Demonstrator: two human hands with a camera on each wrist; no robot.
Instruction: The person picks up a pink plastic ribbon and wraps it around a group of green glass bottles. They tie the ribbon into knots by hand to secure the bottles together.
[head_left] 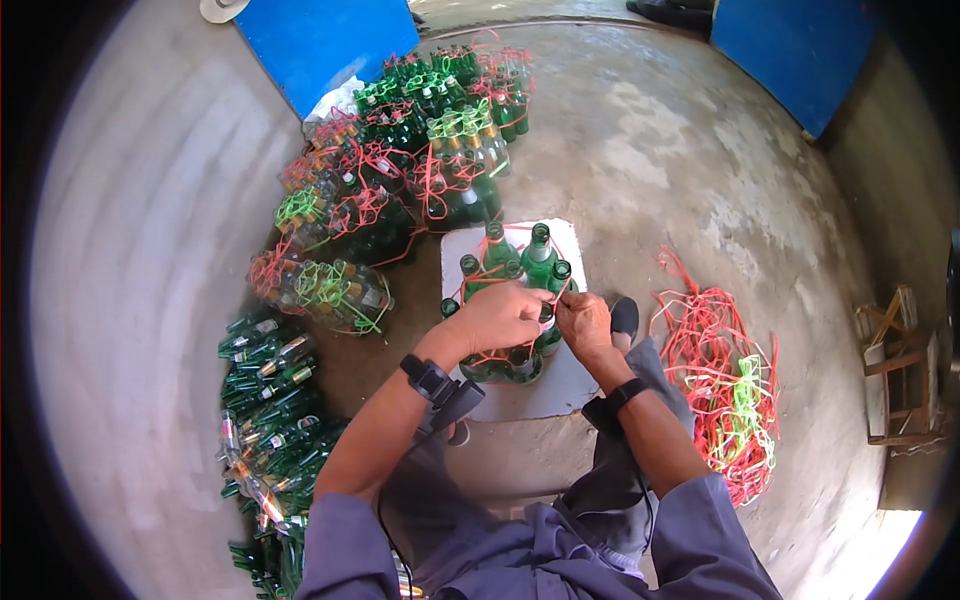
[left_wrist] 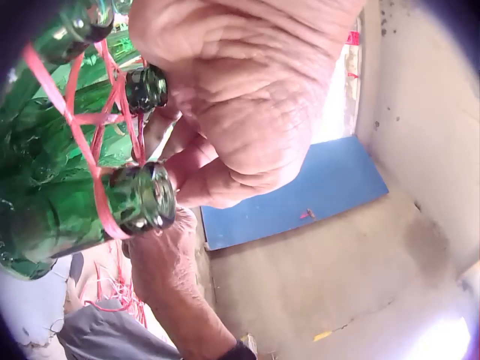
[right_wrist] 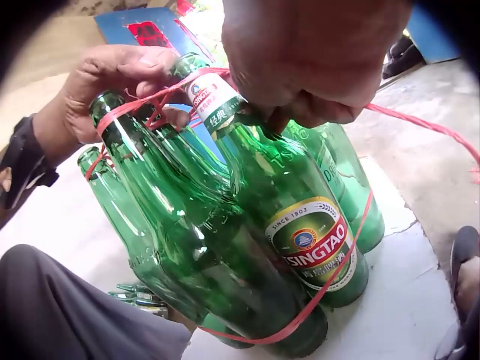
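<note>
A bundle of green beer bottles (head_left: 540, 262) stands upright on a low white stool top (head_left: 520, 404) between the person's knees. One carries a Tsingtao label (right_wrist: 309, 251). Red plastic string (right_wrist: 289, 330) circles the bottles low down, and more of it criss-crosses between the necks. Reaching over the bundle, the left hand (head_left: 503, 314) pinches the string among the necks with bent fingers. At the bundle's right side the right hand (head_left: 588, 326) grips the string with curled fingers beside the labelled bottle's neck; a strand (right_wrist: 427, 126) trails off from it. The fingertips are partly hidden.
Tied bundles of bottles (head_left: 465, 195) crowd the floor ahead and to the left. Loose bottles (head_left: 270, 375) lie heaped at the left. A tangle of red and green string (head_left: 715, 390) lies on the right, with a wooden frame (head_left: 900, 370) beyond it.
</note>
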